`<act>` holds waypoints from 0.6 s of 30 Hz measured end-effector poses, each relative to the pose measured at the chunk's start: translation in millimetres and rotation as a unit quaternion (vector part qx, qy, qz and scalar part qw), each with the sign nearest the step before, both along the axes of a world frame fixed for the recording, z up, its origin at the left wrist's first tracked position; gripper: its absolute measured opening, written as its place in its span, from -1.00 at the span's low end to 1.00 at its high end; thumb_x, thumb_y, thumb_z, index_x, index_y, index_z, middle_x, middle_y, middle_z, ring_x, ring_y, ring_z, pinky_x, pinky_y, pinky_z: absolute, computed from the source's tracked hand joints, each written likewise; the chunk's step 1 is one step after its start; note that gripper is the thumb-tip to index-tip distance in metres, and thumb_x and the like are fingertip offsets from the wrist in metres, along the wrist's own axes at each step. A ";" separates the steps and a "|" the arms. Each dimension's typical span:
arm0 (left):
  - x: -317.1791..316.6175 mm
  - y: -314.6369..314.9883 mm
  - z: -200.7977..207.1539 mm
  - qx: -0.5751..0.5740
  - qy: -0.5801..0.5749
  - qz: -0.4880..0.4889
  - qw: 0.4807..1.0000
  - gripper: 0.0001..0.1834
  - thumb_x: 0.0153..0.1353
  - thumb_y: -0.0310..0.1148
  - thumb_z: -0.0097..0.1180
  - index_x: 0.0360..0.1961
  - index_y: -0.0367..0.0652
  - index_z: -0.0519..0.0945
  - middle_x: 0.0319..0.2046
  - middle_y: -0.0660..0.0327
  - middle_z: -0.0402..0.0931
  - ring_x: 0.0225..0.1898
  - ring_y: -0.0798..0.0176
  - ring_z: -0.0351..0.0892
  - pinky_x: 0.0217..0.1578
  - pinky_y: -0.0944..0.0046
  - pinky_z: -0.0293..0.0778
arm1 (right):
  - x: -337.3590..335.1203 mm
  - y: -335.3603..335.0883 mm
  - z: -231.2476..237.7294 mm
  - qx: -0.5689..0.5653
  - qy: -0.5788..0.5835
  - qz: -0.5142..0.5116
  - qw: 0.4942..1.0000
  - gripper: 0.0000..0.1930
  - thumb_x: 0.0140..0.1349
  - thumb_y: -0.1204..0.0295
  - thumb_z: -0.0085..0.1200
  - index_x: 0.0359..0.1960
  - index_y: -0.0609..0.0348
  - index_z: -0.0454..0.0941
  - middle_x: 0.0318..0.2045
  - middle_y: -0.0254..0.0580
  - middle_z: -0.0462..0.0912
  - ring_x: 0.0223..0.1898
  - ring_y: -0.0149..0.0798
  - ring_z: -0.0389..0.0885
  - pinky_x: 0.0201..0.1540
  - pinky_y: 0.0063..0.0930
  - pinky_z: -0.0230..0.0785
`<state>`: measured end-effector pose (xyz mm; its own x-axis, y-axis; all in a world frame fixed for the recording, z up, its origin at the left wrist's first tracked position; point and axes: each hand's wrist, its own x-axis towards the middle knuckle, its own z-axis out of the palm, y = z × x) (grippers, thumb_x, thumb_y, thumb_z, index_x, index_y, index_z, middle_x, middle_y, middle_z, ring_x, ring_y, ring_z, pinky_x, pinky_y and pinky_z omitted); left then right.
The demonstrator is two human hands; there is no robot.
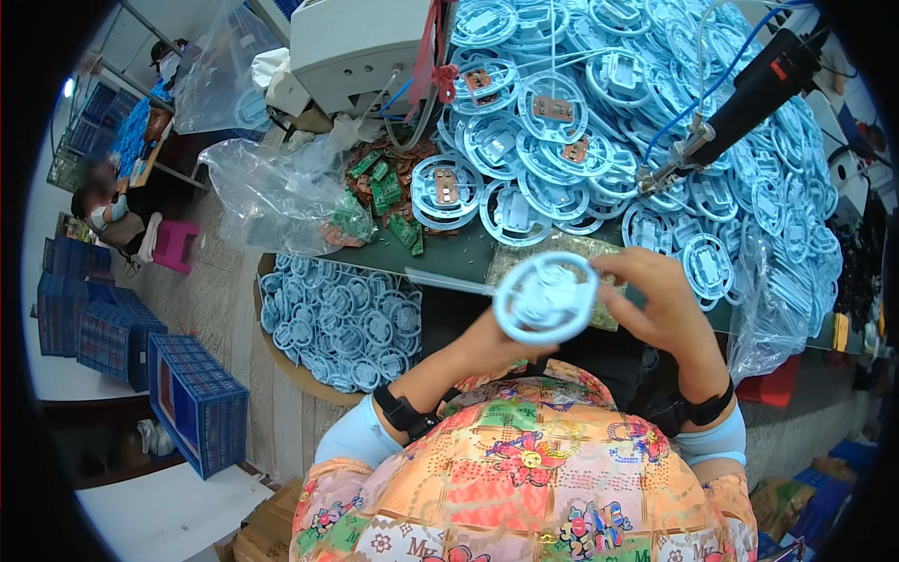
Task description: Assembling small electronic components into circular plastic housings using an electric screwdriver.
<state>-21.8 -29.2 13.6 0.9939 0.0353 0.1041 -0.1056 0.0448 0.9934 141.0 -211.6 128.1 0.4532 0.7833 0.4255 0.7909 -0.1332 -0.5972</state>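
Observation:
In front of my chest is a light-blue plastic ring part (546, 298) with a moulded centre. My left hand (496, 345) is closed on it from below and the left, with most of its fingers hidden under the part. My right hand (655, 298) has its curved fingers at the part's right rim, thumb and forefinger on the edge. Just behind the part, a flat speckled board (510, 264) lies at the bench edge. A black electric screwdriver (763, 98) hangs tilted at the right, its tip pointing down and left over more ring parts.
A large heap of light-blue ring parts (646, 94) covers the bench, several holding copper-coloured plates. Green and brown circuit boards (384, 187) lie beside a clear plastic bag (272, 192). A round bin (342, 323) of parts stands lower left. Behind is a white machine (361, 56); blue crates (197, 403) stand left.

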 end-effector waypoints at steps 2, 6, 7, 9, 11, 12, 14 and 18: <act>15.0 -5.1 28.1 0.225 0.065 -0.231 0.944 -0.36 0.21 0.01 0.26 0.22 -0.10 0.45 -0.09 0.03 0.63 -0.20 0.14 0.68 -0.22 0.17 0.57 | 9.0 -10.1 8.8 -0.011 0.028 -0.023 0.999 -0.72 0.01 0.69 0.06 -0.20 0.25 0.60 -0.48 -0.11 0.59 -0.47 -0.21 0.59 -0.36 -0.48 0.43; 24.1 -33.3 -3.7 0.307 -0.053 -0.331 0.891 -0.34 0.20 -0.04 0.21 0.31 0.02 0.39 0.05 0.00 0.53 0.05 -0.12 0.54 0.07 -0.01 0.45 | 30.4 -29.5 24.8 -0.014 0.037 -0.108 0.993 -0.72 0.01 0.64 0.09 -0.18 0.26 0.59 -0.42 -0.08 0.59 -0.42 -0.19 0.61 -0.32 -0.44 0.44; 29.1 -34.3 -12.3 0.333 -0.053 -0.342 0.877 -0.35 0.20 -0.07 0.22 0.30 -0.01 0.39 0.07 -0.01 0.52 0.07 -0.13 0.52 0.08 -0.01 0.44 | 21.2 -18.0 19.5 -0.071 0.057 -0.067 0.994 -0.69 0.02 0.56 0.17 -0.13 0.25 0.58 -0.34 -0.05 0.61 -0.33 -0.13 0.62 -0.23 -0.39 0.46; 35.5 -30.7 -20.2 0.349 -0.011 -0.329 0.877 -0.34 0.20 -0.12 0.23 0.29 -0.09 0.37 0.05 -0.04 0.50 0.09 -0.14 0.50 0.09 -0.03 0.43 | 9.1 -9.9 -13.1 -0.174 0.049 0.028 0.983 -0.41 -0.01 0.28 0.37 0.09 0.18 0.50 -0.03 0.03 0.59 0.01 0.06 0.57 0.02 -0.27 0.45; 36.6 -27.0 -31.0 0.302 0.015 -0.316 0.899 -0.23 0.21 -0.14 0.23 0.35 -0.22 0.22 0.02 -0.14 0.50 0.07 -0.18 0.51 0.07 -0.03 0.43 | -6.4 -16.1 -55.2 -0.268 -0.012 0.047 0.962 -0.23 -0.10 0.12 0.42 0.19 0.10 0.45 0.20 -0.02 0.45 0.24 0.07 0.39 0.19 -0.06 0.30; 34.6 -27.8 -37.3 0.302 0.020 -0.311 0.901 -0.23 0.21 -0.14 0.23 0.35 -0.22 0.22 0.02 -0.14 0.50 0.07 -0.18 0.51 0.07 -0.03 0.43 | -15.3 -17.4 -69.9 -0.305 -0.053 0.039 0.950 -0.23 -0.11 0.10 0.41 0.19 0.09 0.45 0.24 -0.04 0.42 0.28 0.06 0.34 0.23 0.04 0.24; 29.7 -29.4 -42.8 0.227 0.019 -0.236 0.945 -0.22 0.23 -0.15 0.22 0.36 -0.28 0.18 0.07 -0.17 0.48 0.10 -0.19 0.50 0.09 -0.01 0.43 | -23.3 -21.2 -85.6 -0.273 -0.099 -0.009 0.957 -0.27 -0.11 0.17 0.36 0.18 0.08 0.46 0.27 -0.07 0.39 0.32 0.01 0.30 0.27 0.22 0.09; 28.2 -14.4 -29.5 0.218 0.020 -0.256 0.942 -0.26 0.25 -0.16 0.19 0.36 -0.26 0.24 0.13 -0.16 0.47 0.16 -0.12 0.50 0.13 0.01 0.41 | -30.9 -42.7 -82.7 -0.337 -0.136 -0.031 0.931 -0.38 -0.15 0.28 0.31 0.06 0.09 0.52 0.20 -0.14 0.44 0.14 -0.06 0.43 0.17 0.14 0.17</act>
